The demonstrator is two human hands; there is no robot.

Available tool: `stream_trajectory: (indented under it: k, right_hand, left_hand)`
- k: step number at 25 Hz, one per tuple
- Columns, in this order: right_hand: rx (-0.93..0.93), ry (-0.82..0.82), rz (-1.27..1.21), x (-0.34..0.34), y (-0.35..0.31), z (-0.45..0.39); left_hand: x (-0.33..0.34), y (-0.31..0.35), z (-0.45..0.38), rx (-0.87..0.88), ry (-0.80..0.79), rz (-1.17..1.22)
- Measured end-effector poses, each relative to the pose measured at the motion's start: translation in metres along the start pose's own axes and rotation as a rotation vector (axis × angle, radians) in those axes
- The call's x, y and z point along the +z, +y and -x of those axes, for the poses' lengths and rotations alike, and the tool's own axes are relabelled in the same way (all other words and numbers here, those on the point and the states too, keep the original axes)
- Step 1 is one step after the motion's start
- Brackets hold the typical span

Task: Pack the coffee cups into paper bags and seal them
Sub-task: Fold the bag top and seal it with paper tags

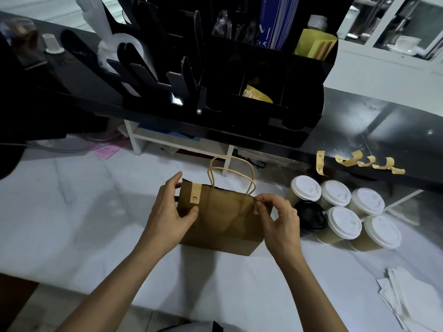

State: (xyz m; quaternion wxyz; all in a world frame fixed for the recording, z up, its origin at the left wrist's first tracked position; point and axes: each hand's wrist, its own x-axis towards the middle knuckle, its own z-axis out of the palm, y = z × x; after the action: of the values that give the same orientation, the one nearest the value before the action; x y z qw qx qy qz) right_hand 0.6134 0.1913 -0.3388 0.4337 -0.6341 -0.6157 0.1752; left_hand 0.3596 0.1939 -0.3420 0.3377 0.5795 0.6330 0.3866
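While both hands point(167, 207) point(278, 219) grip the paper bag point(220, 219), lidded cups point(345, 212) just beside.

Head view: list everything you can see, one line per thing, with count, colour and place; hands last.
paper bag: one, brown, upright at the centre of the white table, twine handles up
tape strip on bag: one, tan, folded over the bag's top left edge
white-lidded cups: five, pale tan, clustered right of the bag
black-lidded cup: one, among the white-lidded ones, nearest the bag
spare tape strips: several, tan, stuck along the dark counter edge
napkins: a stack, white, lower right
organiser: one, black, on the counter behind the bag
left hand: holds the bag's left end
right hand: pinches a tape piece at the bag's top right edge
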Motion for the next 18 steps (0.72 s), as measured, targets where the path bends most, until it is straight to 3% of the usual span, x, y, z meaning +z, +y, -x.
stream_trajectory:
  k: [6, 13, 18]
  right_hand:
    - [0.039, -0.025, -0.048, 0.0, -0.001, 0.008]
    - [0.25, -0.035, -0.166, 0.002, 0.008, 0.04]
    - [0.419, -0.138, -0.225, 0.011, 0.011, 0.055]
  left_hand:
    - [0.001, -0.009, 0.003, -0.053, -0.117, -0.029]
    - [0.001, -0.018, 0.002, -0.057, -0.141, -0.01]
    - [0.0, -0.023, 0.005, -0.082, -0.172, -0.035]
